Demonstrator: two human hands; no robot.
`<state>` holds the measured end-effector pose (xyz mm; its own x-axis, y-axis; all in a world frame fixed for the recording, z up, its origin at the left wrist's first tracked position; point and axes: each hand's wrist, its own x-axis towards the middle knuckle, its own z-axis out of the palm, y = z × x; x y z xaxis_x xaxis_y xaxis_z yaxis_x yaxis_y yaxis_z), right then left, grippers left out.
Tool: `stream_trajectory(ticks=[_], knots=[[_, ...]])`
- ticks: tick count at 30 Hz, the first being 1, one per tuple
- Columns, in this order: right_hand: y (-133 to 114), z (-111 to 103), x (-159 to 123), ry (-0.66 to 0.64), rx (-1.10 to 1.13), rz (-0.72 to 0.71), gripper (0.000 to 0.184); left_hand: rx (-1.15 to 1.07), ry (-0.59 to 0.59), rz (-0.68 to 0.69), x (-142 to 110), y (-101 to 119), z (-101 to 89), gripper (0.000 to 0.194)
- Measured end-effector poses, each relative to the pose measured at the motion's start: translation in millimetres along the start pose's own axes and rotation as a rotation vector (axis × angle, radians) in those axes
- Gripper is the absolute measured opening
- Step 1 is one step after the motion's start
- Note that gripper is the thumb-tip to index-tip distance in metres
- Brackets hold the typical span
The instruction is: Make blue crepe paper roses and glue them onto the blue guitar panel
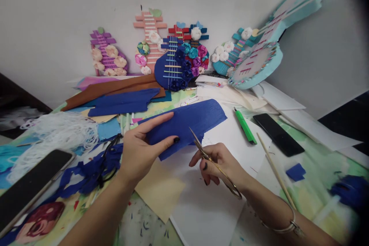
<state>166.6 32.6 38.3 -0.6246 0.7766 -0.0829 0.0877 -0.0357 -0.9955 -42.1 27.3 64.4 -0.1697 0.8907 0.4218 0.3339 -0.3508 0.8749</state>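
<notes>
My left hand (147,144) grips a folded strip of dark blue crepe paper (187,119), thumb on the near face and fingers behind it. In my right hand (217,163) is a pair of small gold-handled scissors (211,157), their pointed blades lying at the strip's lower edge. Near the tips a notch shows in the strip's lower right part. Whether the blades are apart is hard to make out. Beneath both hands lie white paper (210,207) and a pale yellow sheet (161,190).
Decorated paper guitars, one dark blue (170,65), lean along the wall. To the right lie a green cutter (245,126), a black phone (278,133) and a wooden stick (275,169). On the left are another phone (34,188), white cord (57,138) and blue scraps (83,175).
</notes>
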Motion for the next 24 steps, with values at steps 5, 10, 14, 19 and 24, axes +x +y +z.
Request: stream_trajectory(ticks=[5,10,14,19,24], knots=[[0.3,-0.1,0.9,0.018,-0.006,0.012,0.040,0.019,-0.009,0.004,-0.1,-0.4,0.0,0.046],[1.0,0.1,2.1,0.030,-0.002,-0.002,0.036,0.044,-0.018,-0.008,-0.4,-1.2,0.0,0.046],[2.3,-0.2,2.5,0.036,0.000,-0.010,0.033,0.034,-0.017,-0.004,-0.6,-2.2,0.6,0.046],[4.2,-0.7,2.2,0.031,-0.007,-0.018,0.033,0.037,-0.016,-0.007,-1.1,-3.5,0.5,0.046],[5.2,-0.6,1.9,0.024,-0.013,-0.034,0.033,0.041,-0.007,0.007,-1.1,-2.8,0.4,0.045]])
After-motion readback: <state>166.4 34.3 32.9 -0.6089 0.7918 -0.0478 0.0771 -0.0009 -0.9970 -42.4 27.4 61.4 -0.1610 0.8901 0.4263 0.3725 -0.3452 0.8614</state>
